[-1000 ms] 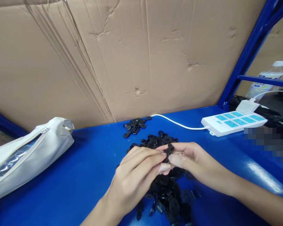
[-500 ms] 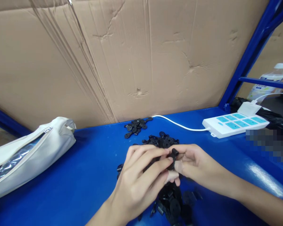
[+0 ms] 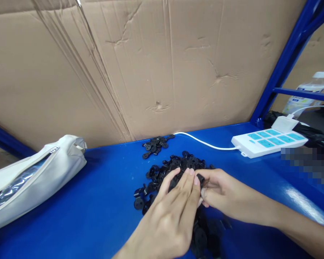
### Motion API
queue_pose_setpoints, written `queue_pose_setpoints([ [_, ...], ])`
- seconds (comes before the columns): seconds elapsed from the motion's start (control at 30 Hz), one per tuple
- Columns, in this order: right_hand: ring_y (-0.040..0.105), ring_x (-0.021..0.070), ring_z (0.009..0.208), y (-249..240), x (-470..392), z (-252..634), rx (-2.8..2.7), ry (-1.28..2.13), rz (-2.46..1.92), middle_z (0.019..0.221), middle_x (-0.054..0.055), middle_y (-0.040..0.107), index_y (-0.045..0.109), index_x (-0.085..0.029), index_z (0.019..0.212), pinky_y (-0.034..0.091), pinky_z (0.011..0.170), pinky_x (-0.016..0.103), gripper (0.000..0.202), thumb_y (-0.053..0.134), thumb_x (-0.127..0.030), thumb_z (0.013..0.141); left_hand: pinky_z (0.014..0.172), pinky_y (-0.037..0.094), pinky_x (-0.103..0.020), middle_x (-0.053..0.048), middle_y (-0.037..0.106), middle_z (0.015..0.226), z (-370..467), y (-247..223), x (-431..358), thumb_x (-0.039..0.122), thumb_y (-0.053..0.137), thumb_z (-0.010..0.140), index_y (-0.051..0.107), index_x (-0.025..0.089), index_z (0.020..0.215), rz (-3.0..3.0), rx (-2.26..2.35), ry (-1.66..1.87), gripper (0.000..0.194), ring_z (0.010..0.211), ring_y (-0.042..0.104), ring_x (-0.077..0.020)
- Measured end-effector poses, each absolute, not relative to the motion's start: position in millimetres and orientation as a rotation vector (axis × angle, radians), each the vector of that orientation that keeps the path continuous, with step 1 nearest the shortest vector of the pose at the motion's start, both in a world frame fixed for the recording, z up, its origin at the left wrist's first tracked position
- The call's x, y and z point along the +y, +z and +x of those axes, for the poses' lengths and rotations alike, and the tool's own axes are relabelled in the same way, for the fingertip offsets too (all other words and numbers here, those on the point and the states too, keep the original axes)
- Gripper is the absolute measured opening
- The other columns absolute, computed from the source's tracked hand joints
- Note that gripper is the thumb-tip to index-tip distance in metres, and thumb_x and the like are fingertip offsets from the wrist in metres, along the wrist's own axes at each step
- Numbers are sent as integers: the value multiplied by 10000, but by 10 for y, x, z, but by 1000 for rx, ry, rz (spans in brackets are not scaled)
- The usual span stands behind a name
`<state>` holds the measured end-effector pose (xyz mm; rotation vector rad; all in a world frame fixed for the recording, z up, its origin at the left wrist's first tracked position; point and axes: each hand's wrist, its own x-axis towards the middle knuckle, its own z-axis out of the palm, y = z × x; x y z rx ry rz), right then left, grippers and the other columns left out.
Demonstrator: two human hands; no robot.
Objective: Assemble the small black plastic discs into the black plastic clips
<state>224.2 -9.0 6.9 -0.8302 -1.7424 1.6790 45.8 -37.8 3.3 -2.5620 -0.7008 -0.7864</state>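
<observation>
A small black plastic part [image 3: 201, 178] is held between my two hands above a heap of similar parts. My right hand [image 3: 218, 187] pinches it from the right with bent fingers. From the left, my left hand [image 3: 172, 214] closes over it, back upward, its fingers pressed together at the tips against the part and one finger slightly apart. Its thumb and much of the held part are hidden. The heap of black parts [image 3: 153, 172], with flat round ends, spreads behind, beside and below my hands.
A smaller cluster of black parts [image 3: 155, 144] lies by the cardboard wall [image 3: 151, 72]. A white pouch [image 3: 56, 172] sits left on the blue table [image 3: 102, 201]. On the right are a white power strip [image 3: 270, 141] with its cable, a blue frame post [image 3: 283, 61] and a bottle [image 3: 307, 93].
My left hand has turned and shifted, its fingers now straighter and closer together over the part. More of the heap shows at its left. My right hand stays nearly in place.
</observation>
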Motion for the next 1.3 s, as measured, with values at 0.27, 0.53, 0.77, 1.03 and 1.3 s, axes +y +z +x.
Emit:
queue_pose_setpoints([
  [0.27, 491, 123, 669, 82, -63, 2279, -1837, 1625, -903, 691, -19, 524, 464, -175, 691, 431, 670, 252, 165, 428, -133, 847, 920, 364, -754, -313, 637, 1073, 559, -12, -442, -85, 368, 838, 559, -108, 1083, -2430, -688, -723, 311, 1091, 593, -406],
  [0.53, 466, 118, 640, 82, -49, 2283, -1910, 1559, -965, 676, -19, 500, 494, -163, 719, 430, 657, 248, 173, 408, -158, 868, 934, 465, -631, -299, 650, 1055, 592, -30, -460, -72, 342, 838, 573, -101, 1059, -2415, -693, -691, 321, 1085, 603, -376],
  [0.77, 499, 119, 621, 39, -57, 2298, -1952, 1477, -1066, 657, -14, 539, 528, -163, 707, 451, 625, 227, 149, 459, -164, 839, 874, 580, -360, -291, 653, 1056, 586, -74, -471, -57, 315, 825, 564, -108, 1071, -2406, -710, -679, 354, 1063, 626, -320],
  [1.03, 565, 143, 716, -5, -2, 2270, -1833, 1421, -926, 806, 13, 605, 601, -177, 1104, 493, 674, 258, 272, 526, -320, 885, 941, 543, -339, -120, 595, 1272, 250, 81, -129, 154, 420, 955, 483, 140, 1312, -2725, -924, -977, 363, 1157, 591, -195],
  [1.3, 561, 155, 766, -71, 54, 2322, -2093, 595, -1140, 1312, 79, 481, 421, -258, 1397, 517, 750, 339, 513, 503, -370, 904, 999, 469, -413, -101, 648, 1198, -557, -216, 621, 288, 499, 895, 603, 133, 1200, -2387, -1834, -806, 358, 1142, 596, -270],
])
